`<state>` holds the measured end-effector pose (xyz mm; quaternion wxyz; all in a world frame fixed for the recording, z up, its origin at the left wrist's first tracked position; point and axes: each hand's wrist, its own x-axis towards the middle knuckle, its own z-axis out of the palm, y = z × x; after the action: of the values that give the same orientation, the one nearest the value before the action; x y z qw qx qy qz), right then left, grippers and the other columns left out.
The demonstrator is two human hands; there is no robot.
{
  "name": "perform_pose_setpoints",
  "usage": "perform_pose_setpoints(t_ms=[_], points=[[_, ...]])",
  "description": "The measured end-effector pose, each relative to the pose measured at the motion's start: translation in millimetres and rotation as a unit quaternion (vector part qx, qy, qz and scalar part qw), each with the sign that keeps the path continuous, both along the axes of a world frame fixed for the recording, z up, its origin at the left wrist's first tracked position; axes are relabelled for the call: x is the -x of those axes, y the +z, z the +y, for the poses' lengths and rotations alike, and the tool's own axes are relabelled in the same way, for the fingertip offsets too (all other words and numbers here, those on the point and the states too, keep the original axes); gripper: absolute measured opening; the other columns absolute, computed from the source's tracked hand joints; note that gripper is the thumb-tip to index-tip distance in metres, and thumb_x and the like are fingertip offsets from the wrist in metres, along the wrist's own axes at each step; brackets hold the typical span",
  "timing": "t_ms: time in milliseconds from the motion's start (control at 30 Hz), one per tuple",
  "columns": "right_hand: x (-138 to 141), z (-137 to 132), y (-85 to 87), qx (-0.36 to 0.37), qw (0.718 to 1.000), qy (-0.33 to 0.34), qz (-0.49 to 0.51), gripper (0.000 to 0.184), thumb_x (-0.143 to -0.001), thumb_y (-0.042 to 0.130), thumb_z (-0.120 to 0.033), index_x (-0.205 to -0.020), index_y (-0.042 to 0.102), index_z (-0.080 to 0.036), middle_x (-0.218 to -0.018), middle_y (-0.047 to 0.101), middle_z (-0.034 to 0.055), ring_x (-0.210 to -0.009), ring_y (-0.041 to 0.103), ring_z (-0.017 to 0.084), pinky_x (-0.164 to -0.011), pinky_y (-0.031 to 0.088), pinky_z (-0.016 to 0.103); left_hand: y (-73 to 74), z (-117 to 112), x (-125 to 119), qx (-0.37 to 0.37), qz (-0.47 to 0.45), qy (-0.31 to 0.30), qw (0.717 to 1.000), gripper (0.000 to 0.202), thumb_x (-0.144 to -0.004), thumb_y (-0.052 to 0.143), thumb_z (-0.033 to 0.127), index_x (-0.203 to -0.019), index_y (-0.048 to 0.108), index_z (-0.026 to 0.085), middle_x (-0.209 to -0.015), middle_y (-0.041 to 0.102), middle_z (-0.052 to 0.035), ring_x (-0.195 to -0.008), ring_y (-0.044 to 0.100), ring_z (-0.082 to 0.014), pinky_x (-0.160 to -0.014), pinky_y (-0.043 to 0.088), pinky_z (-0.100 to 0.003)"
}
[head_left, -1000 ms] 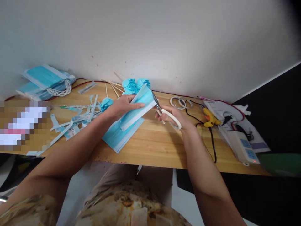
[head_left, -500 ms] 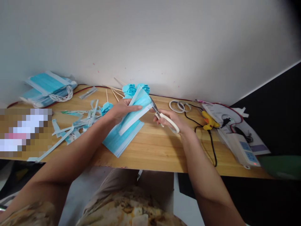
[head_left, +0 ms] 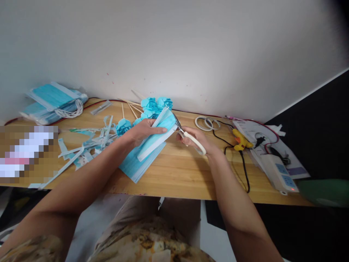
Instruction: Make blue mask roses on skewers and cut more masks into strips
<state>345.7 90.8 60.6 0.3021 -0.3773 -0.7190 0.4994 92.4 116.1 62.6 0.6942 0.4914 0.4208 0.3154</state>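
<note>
My left hand (head_left: pixel 145 131) is closed on a blue face mask (head_left: pixel 160 136) with white edges, thumb on top, held tilted above the table. White-handled scissors (head_left: pixel 194 142) are gripped in my right hand (head_left: pixel 200 138); their blades meet the mask's right end. Beneath the held mask, another blue mask piece (head_left: pixel 133 167) lies flat on the wood. Blue flowers (head_left: pixel 149 104) made of mask-like material, some with wooden sticks, rest just behind my left hand. Cut strips (head_left: pixel 81 151) in white and pale blue are heaped left of my left forearm.
A stack of masks (head_left: pixel 53 96) with white ear loops sits at the back left. Tape rolls (head_left: pixel 204 123), a yellow glue gun (head_left: pixel 241 141) with its black cable, papers (head_left: pixel 293 162) and a power strip (head_left: pixel 280 173) lie on the right. A wall rises behind the table.
The held mask has dipped slightly, and its upper end appears lower and more folded over. The scissors stay at its right end, shifted slightly. The whole view has moved a little.
</note>
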Motion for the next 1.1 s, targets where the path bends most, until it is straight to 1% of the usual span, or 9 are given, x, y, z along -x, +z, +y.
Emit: perform_pose_setpoints(t_ms=[200, 400, 500, 633, 733, 800, 867, 1000, 1100], points=[[1.4, -2.0, 5.4, -0.005, 1.0, -0.004, -0.022, 0.062, -0.079, 0.069, -0.078, -0.095, 0.063, -0.019, -0.088, 0.059, 0.0029, -0.073, 0.047, 0.013, -0.063, 0.036, 0.028, -1.3, 1.9, 0.3, 0.0, -0.021, 0.005, 1.0, 0.045, -0.059, 0.096, 0.043, -0.085, 0.072, 0.015, -0.075, 0.073, -0.0042, -0.061, 0.065, -0.0155, -0.056, 0.056, -0.028], [2.5, -2.4, 4.7, 0.006, 1.0, 0.001, -0.008, 0.062, -0.078, 0.072, -0.075, -0.1, 0.065, -0.018, -0.09, 0.059, 0.0036, -0.075, 0.05, 0.013, -0.066, 0.039, 0.028, -1.6, -0.3, -2.1, -0.018, -0.028, 0.033, 0.999, 0.047, -0.058, 0.095, 0.042, -0.088, 0.071, 0.015, -0.075, 0.072, -0.003, -0.06, 0.063, -0.0145, -0.054, 0.054, -0.027], [3.5, -3.2, 5.1, 0.013, 1.0, 0.002, -0.004, 0.063, -0.078, 0.072, -0.076, -0.101, 0.064, -0.018, -0.091, 0.06, 0.004, -0.074, 0.05, 0.013, -0.065, 0.038, 0.028, -1.8, -1.4, -4.1, -0.026, -0.03, 0.039, 0.998, 0.048, -0.059, 0.094, 0.042, -0.09, 0.07, 0.015, -0.076, 0.072, -0.003, -0.06, 0.064, -0.0149, -0.054, 0.053, -0.027], [5.2, -3.8, 5.9, 0.01, 1.0, 0.007, -0.005, 0.061, -0.078, 0.071, -0.076, -0.096, 0.064, -0.018, -0.089, 0.059, 0.0035, -0.073, 0.047, 0.013, -0.064, 0.037, 0.028, -2.3, -2.2, -6.7, -0.059, 0.001, 0.05, 0.997, 0.045, -0.06, 0.092, 0.041, -0.087, 0.069, 0.015, -0.072, 0.07, -0.0012, -0.057, 0.061, -0.0129, -0.051, 0.05, -0.024], [5.7, -3.1, 4.9, 0.0, 1.0, -0.009, -0.009, 0.06, -0.077, 0.073, -0.075, -0.097, 0.064, -0.018, -0.087, 0.058, 0.0025, -0.074, 0.046, 0.013, -0.065, 0.038, 0.028, -2.2, -3.1, -7.8, -0.082, 0.022, 0.063, 0.994, 0.042, -0.061, 0.091, 0.041, -0.086, 0.07, 0.014, -0.072, 0.069, -0.0009, -0.057, 0.059, -0.0117, -0.052, 0.049, -0.024], [5.4, -2.5, 4.0, -0.004, 1.0, -0.013, -0.01, 0.058, -0.078, 0.073, -0.073, -0.097, 0.065, -0.018, -0.087, 0.058, 0.0023, -0.075, 0.047, 0.014, -0.066, 0.039, 0.028, -2.3, -3.5, -7.9, -0.074, 0.02, 0.065, 0.995, 0.042, -0.063, 0.09, 0.041, -0.088, 0.07, 0.015, -0.075, 0.071, -0.0023, -0.058, 0.062, -0.0133, -0.054, 0.052, -0.026], [5.2, -2.2, 3.8, 0.004, 1.0, -0.004, -0.007, 0.057, -0.079, 0.074, -0.071, -0.099, 0.065, -0.018, -0.088, 0.059, 0.0029, -0.076, 0.049, 0.014, -0.068, 0.04, 0.029, -2.9, -3.4, -7.8, -0.068, 0.009, 0.067, 0.995, 0.042, -0.065, 0.089, 0.043, -0.09, 0.071, 0.015, -0.076, 0.072, -0.0035, -0.059, 0.063, -0.0148, -0.054, 0.053, -0.028], [5.4, -3.5, 5.3, 0.02, 1.0, 0.004, -0.004, 0.059, -0.078, 0.075, -0.07, -0.106, 0.065, -0.019, -0.091, 0.062, 0.0042, -0.077, 0.051, 0.015, -0.067, 0.041, 0.029, -4.5, -2.5, -7.2, -0.07, 0.007, 0.07, 0.995, 0.04, -0.068, 0.087, 0.045, -0.089, 0.072, 0.015, -0.076, 0.072, -0.0048, -0.059, 0.063, -0.0155, -0.055, 0.053, -0.028], [5.6, -4.7, 6.7, 0.007, 1.0, 0.003, -0.012, 0.06, -0.079, 0.071, -0.075, -0.099, 0.065, -0.018, -0.087, 0.059, 0.0029, -0.073, 0.046, 0.013, -0.062, 0.037, 0.028, -4.7, -2.6, -7.3, -0.055, 0.021, 0.053, 0.997, 0.041, -0.063, 0.09, 0.046, -0.082, 0.071, 0.015, -0.072, 0.07, -0.0036, -0.057, 0.06, -0.0147, -0.052, 0.05, -0.027]])
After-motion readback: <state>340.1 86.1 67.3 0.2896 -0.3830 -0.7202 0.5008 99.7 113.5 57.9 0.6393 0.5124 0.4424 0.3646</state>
